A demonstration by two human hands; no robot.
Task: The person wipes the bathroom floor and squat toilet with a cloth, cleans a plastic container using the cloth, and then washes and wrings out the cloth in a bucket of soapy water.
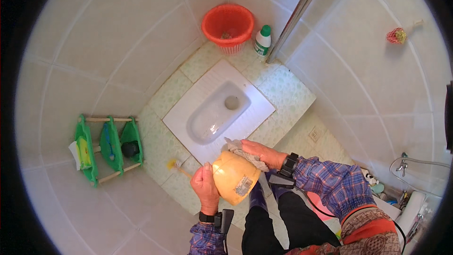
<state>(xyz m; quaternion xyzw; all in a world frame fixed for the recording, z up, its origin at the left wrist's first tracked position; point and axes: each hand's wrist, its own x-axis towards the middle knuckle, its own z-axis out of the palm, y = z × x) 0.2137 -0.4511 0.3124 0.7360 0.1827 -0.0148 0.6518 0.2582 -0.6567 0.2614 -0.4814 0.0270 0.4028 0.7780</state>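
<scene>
Between my two hands is a rounded yellow plastic vessel (232, 174), tilted, with a worn, peeling grey patch on its side. Its opening is turned out of sight, so its exact kind is hard to tell. My left hand (205, 186) is closed on the vessel's left edge, thumb uppermost. My right hand (264, 154) holds a crumpled grey cloth (247, 153) against the vessel's upper right edge. Below them is a white squat toilet (217, 113) set in the tiled floor.
A red basket (229, 28) and a green-capped white bottle (263, 41) stand in the far corner. On the left wall hangs a green rack (111, 144). A yellow-headed brush (173, 164) is left of the vessel. A shower hose (420, 160) runs along the right.
</scene>
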